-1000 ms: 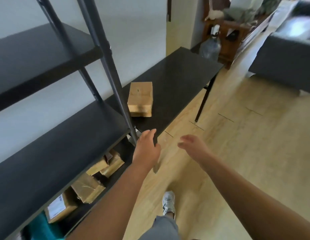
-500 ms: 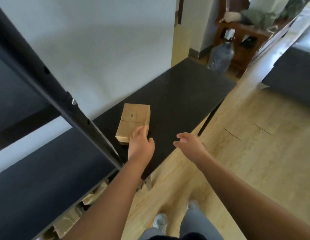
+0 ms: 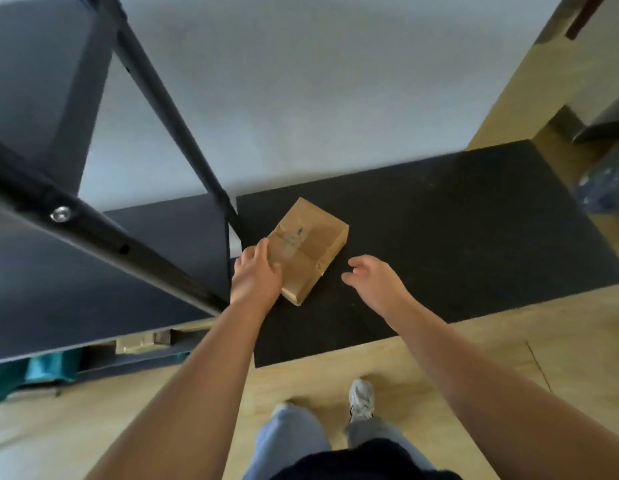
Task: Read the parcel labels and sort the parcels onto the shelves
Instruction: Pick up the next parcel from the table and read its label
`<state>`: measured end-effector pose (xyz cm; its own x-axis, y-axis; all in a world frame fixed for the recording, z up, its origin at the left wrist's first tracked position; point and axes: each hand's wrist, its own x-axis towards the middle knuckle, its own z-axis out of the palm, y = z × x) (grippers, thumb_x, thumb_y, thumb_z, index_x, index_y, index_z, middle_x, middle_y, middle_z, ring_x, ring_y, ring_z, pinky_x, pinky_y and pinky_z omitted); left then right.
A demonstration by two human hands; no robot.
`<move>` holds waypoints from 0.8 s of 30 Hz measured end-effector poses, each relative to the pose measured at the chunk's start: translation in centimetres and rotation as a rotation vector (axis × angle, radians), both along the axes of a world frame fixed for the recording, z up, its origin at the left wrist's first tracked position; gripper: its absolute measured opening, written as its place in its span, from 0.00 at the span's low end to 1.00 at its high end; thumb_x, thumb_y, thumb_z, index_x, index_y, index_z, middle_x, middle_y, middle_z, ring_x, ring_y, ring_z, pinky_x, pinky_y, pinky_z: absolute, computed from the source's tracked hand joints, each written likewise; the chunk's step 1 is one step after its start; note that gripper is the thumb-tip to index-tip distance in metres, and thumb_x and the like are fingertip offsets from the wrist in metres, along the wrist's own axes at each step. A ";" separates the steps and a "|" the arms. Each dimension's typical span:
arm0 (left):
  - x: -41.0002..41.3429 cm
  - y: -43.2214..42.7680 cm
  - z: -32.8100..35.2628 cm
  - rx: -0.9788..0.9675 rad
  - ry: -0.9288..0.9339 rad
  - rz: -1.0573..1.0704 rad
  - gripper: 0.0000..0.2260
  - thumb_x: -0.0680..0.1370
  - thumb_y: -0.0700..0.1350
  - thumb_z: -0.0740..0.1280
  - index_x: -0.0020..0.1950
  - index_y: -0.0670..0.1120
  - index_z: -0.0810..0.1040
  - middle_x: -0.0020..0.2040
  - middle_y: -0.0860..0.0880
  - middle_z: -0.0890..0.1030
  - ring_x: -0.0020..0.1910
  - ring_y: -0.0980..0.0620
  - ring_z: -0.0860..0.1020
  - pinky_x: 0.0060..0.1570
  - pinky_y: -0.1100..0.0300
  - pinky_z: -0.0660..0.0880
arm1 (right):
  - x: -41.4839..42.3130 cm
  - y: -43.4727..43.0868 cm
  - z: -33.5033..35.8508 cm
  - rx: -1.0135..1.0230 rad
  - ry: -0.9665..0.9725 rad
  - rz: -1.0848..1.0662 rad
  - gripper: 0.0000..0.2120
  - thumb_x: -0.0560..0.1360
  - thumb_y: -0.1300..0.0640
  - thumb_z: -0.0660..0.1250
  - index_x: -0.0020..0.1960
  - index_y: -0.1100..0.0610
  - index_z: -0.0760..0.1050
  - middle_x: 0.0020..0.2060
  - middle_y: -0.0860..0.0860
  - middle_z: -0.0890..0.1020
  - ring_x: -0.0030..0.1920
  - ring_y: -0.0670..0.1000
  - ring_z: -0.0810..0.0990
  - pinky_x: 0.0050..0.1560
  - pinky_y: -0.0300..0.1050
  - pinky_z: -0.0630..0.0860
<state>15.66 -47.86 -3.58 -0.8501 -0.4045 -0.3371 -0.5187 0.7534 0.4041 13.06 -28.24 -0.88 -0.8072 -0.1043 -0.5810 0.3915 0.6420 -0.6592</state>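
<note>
The black shelf (image 3: 93, 271) stands at the left, a table (image 3: 474, 237) just beside it. The left hand (image 3: 256, 277) lies on the near-left edge of the parcel (image 3: 310, 244), fingers spread, not yet clamped. The brown paper-wrapped parcel sits on the table near the shelf post; it looks light, fairly stiff, slightly creased, best gripped by its two long sides. The right hand (image 3: 374, 282) hovers open beside it. Half a second ago both hands were short of it.

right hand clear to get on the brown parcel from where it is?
Probably yes. The right hand is open just beside the brown parcel, only bare black table between them. The left hand covers the opposite edge only.
</note>
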 end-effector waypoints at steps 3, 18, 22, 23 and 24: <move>1.0 1.2 -0.4 0.014 0.023 0.062 0.24 0.82 0.46 0.61 0.77 0.52 0.61 0.72 0.46 0.68 0.69 0.45 0.67 0.55 0.50 0.74 | -0.8 -0.3 -1.0 0.005 -0.024 0.068 0.22 0.79 0.54 0.66 0.72 0.54 0.69 0.57 0.49 0.79 0.46 0.45 0.75 0.50 0.42 0.71; 2.9 3.6 -1.4 0.365 0.070 0.265 0.25 0.79 0.51 0.67 0.75 0.47 0.68 0.66 0.47 0.76 0.59 0.49 0.78 0.51 0.58 0.75 | 0.2 -0.7 -3.1 0.050 0.008 0.005 0.22 0.78 0.53 0.67 0.71 0.52 0.69 0.59 0.50 0.80 0.49 0.47 0.76 0.47 0.43 0.73; 2.1 4.4 0.1 0.447 0.159 0.312 0.26 0.77 0.56 0.68 0.72 0.48 0.71 0.63 0.47 0.77 0.53 0.52 0.78 0.42 0.63 0.75 | -0.8 0.2 -1.6 -0.002 0.127 -0.116 0.21 0.78 0.48 0.65 0.70 0.51 0.70 0.57 0.47 0.79 0.49 0.46 0.75 0.38 0.38 0.70; 1.8 4.6 0.7 0.473 0.185 0.316 0.26 0.77 0.58 0.68 0.72 0.48 0.72 0.63 0.48 0.77 0.52 0.53 0.77 0.39 0.65 0.73 | -1.2 0.5 -1.0 -0.020 0.154 -0.144 0.22 0.78 0.46 0.65 0.70 0.51 0.70 0.57 0.47 0.78 0.50 0.46 0.75 0.37 0.37 0.69; 1.5 4.7 1.3 0.501 0.214 0.317 0.26 0.77 0.58 0.68 0.72 0.48 0.72 0.64 0.48 0.76 0.52 0.54 0.77 0.38 0.67 0.72 | -1.7 0.7 -0.4 -0.045 0.178 -0.164 0.22 0.78 0.44 0.64 0.69 0.52 0.71 0.57 0.47 0.78 0.51 0.46 0.75 0.38 0.37 0.70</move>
